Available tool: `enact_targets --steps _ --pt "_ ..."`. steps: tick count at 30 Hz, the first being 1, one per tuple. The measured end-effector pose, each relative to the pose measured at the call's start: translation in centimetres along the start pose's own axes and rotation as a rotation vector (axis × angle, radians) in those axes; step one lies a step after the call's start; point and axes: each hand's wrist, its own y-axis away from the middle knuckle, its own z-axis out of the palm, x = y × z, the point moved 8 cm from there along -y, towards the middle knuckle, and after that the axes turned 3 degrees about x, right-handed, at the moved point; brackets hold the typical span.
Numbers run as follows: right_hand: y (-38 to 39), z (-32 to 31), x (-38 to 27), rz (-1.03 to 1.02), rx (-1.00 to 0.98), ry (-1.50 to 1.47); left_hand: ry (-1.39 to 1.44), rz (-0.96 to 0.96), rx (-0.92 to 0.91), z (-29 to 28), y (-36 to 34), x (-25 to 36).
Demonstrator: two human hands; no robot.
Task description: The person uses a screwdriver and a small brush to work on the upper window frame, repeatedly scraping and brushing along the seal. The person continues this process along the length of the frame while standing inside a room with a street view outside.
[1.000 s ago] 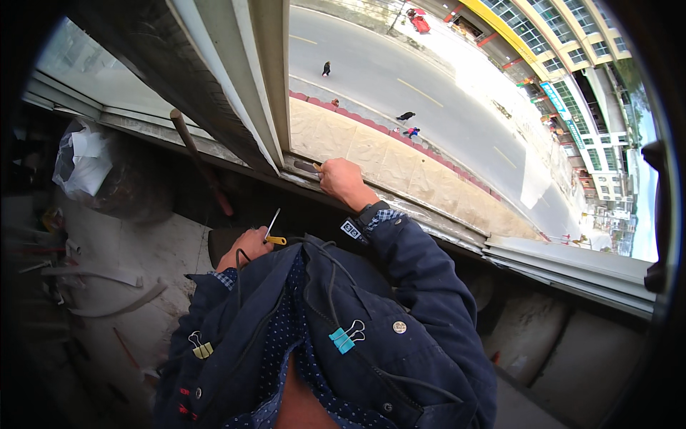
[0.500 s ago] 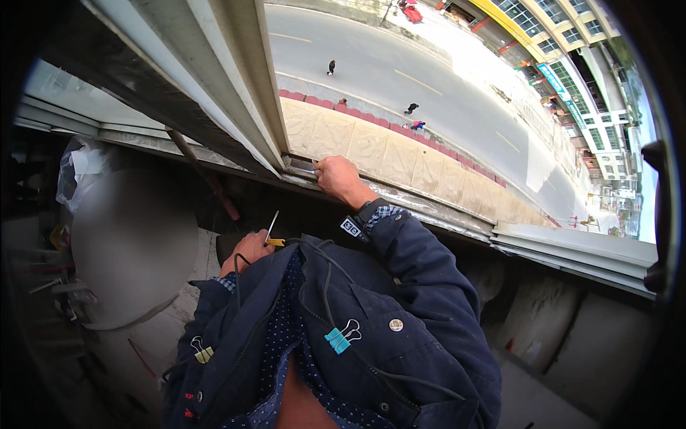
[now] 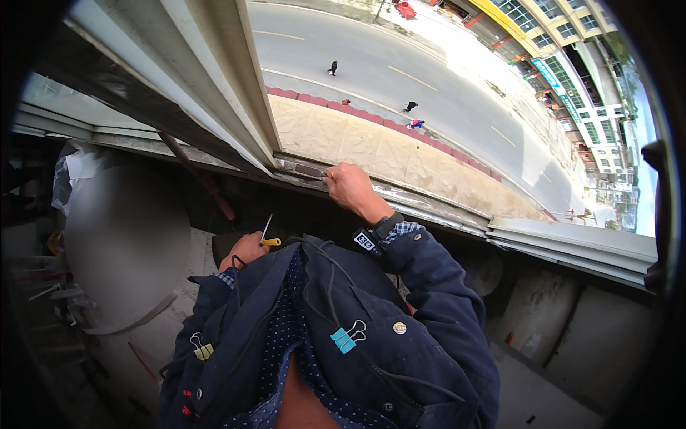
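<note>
My right hand (image 3: 351, 190) is closed at the window's bottom track (image 3: 400, 198), fingers pressed together against the metal. Whatever it pinches is hidden by the fingers. Just left of the fingertips, a short dark strip (image 3: 309, 170) shows in the track, near the foot of the upright sash frame (image 3: 246, 86). Low in front of my jacket, my left hand (image 3: 247, 250) is wrapped round a yellow-handled tool (image 3: 271, 242). A thin metal shaft (image 3: 267, 226) sticks up from that hand; how it joins the yellow part is hidden.
Outside lies a pale ledge (image 3: 400, 154), with a road (image 3: 357, 57) and several people far below. A long bar (image 3: 196, 175) leans under the window on the left. Beyond it are a clear plastic bag (image 3: 71, 171) and a blurred round shape (image 3: 128, 247).
My right hand has slid a little to the right along the track, leaving more of the dark strip in sight. My left hand still holds the yellow-handled tool, and the view has shifted slightly.
</note>
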Motion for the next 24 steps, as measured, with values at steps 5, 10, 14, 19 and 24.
enact_targets --steps 5,10,14,19,24 --pt "4.1 -0.2 0.1 -0.067 -0.023 0.146 -0.019 -0.039 0.0 1.0 0.0 -1.1" --pt "6.2 -1.2 2.4 0.023 0.023 0.166 -0.058 -0.017 0.014 1.6 0.0 -1.3" --pt "7.5 -3.4 4.9 0.096 0.096 0.073 -0.041 -0.024 -0.011 2.2 -0.4 -1.3" --pt "8.0 -4.7 8.4 0.306 0.014 0.084 -0.034 -0.044 -0.028 2.2 -0.5 -1.3" --pt "6.8 -4.1 9.4 0.351 -0.043 0.145 -0.055 -0.049 -0.022 2.0 -0.5 -1.2"
